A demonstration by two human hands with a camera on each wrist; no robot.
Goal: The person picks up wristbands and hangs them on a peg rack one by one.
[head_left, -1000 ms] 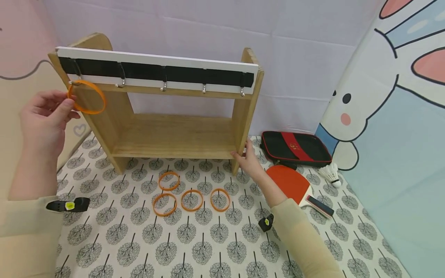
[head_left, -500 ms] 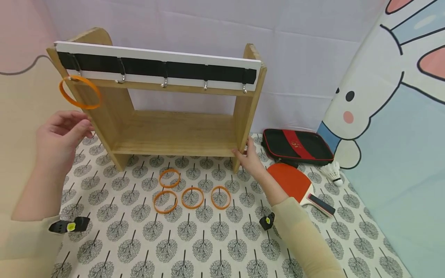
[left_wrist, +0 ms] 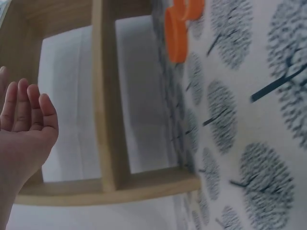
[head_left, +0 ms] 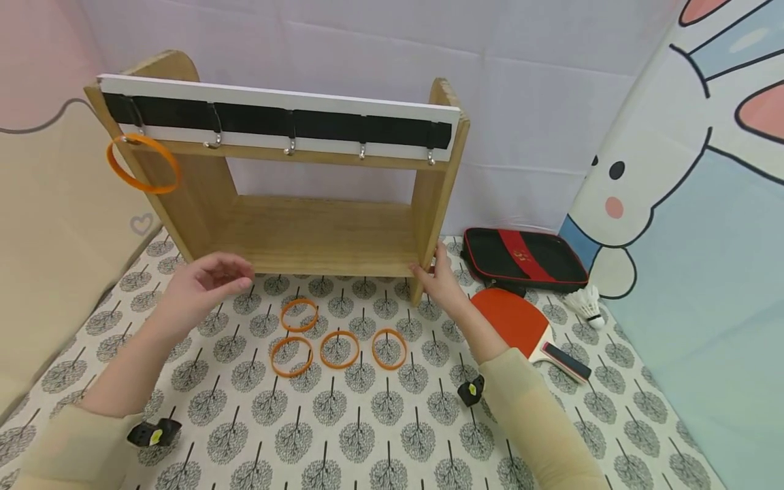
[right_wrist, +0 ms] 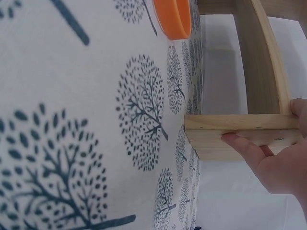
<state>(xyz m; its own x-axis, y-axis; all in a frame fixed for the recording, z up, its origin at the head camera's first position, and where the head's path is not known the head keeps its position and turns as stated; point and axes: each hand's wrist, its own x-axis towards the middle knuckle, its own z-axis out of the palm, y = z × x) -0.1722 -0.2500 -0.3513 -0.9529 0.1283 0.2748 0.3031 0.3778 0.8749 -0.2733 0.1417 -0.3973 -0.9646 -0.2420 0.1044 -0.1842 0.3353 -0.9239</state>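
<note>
In the head view an orange ring (head_left: 158, 190) hangs from the leftmost silver hook on the front of a wooden shelf (head_left: 318, 235). My left hand (head_left: 205, 289) hovers below and to the right of it, before the shelf's lower left, fingers loosely bent and holding nothing. The left wrist view shows that hand's fingers (left_wrist: 36, 105) relaxed. With my right hand (head_left: 444, 286) I grip the lower part of the shelf's right side panel; in the right wrist view, fingers and thumb lie on either side of its edge (right_wrist: 240, 122). Several orange rings (head_left: 388, 368) lie on the tablecloth between my hands.
Bare hooks (head_left: 289, 147) line the black strip (head_left: 257, 124) along the shelf's top rail. To the right lie a red table tennis bat (head_left: 511, 320), a black and red case (head_left: 533, 258) and a white shuttlecock (head_left: 586, 305). Fabric hangs behind.
My left hand has let go of the orange ring, now hanging on the leftmost hook, and moved down and right toward the table. My right hand keeps its grip on the shelf.
</note>
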